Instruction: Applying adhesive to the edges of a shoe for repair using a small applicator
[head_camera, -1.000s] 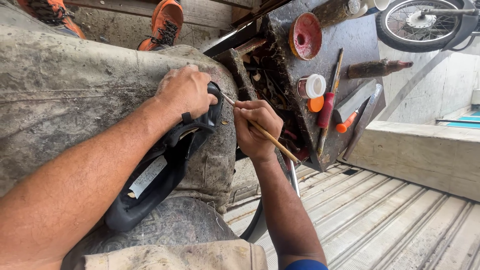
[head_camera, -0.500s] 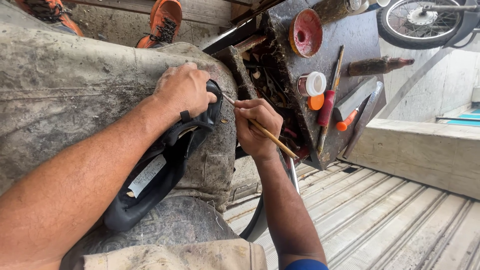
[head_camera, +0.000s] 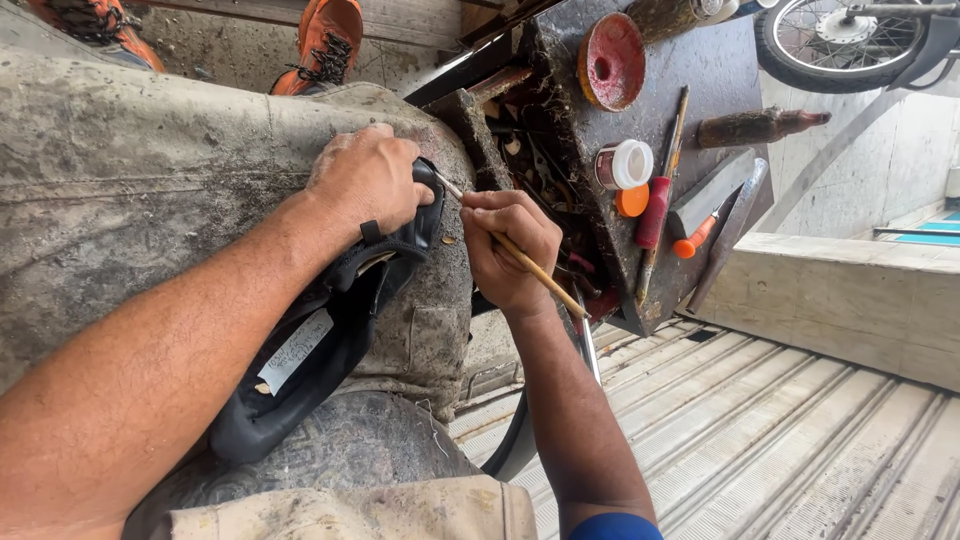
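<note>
White rectangular label (head_camera: 294, 351) inside black shoe (head_camera: 330, 340)

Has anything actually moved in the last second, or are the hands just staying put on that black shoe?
Hardly anything moved. The left hand still presses the black shoe down on the lap, and the right hand still holds the thin wooden-handled brush with its tip at the shoe's end. No grip was taken or let go. The tools on the dark tray lie as before.

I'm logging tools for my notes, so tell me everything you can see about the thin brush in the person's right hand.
The brush is slim, with a yellowish wooden-looking handle. The right hand pinches it like a pen, handle slanting down to the right past the wrist. Its narrow front end points up-left and meets the black shoe beside the left hand. Bristles are too small to make out.
</note>
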